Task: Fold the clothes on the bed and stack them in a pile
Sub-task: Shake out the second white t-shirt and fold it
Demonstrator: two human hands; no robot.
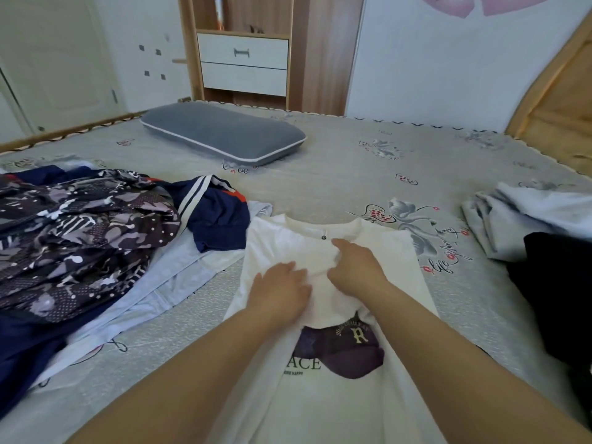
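From the head view, the white T-shirt (336, 251) lay flat on the bed (352, 174) straight ahead, collar away, a panel doubled over its purple print. The left hand (282, 291) pressed flat, fingers relaxed and together; the right hand (355, 265) bunched fabric, fingers curled, though whether it truly pinched I cannot tell. The thin, limp jersey could likely slide on the quilted sheet, skewing the fold. A crumpled camouflage garment (80, 219) and navy top (217, 213) lay left, and pale folded clothes (519, 219) right.

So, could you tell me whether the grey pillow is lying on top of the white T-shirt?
No, the grey pillow lies apart at the far side of the bed, well beyond the white T-shirt.
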